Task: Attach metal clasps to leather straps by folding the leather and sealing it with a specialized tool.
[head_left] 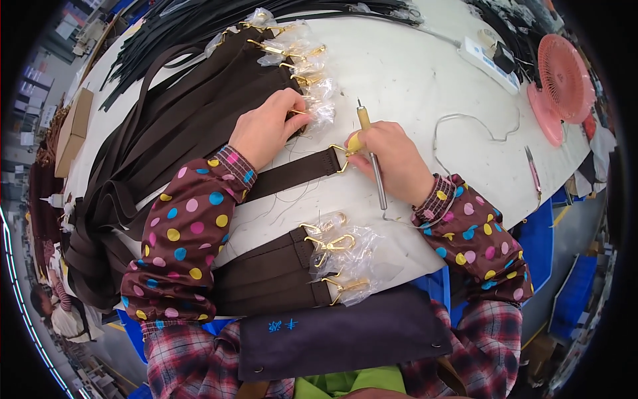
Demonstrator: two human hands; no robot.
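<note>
My left hand [266,130] is at the edge of a thick stack of dark brown straps [199,100], its thumb and fingers pinched around a gold metal clasp. Several straps in that stack end in gold hooks [289,50] wrapped in clear plastic. My right hand [395,159] grips a corded pen-shaped tool [363,118] with a yellowish body, its fine metal tip pointing up and away. Beneath the right fingers lies the end of a single brown strap [299,174] with a gold metal loop [341,159]. Whether the fingers touch that loop I cannot tell.
Nearer me lies a second bundle of brown straps [266,282] with plastic-wrapped gold hooks [335,246]. A thin cord [437,126] loops across the white table [392,73]. At right are a pink fan [565,80], a white power strip [488,65] and pink-handled tweezers [533,174].
</note>
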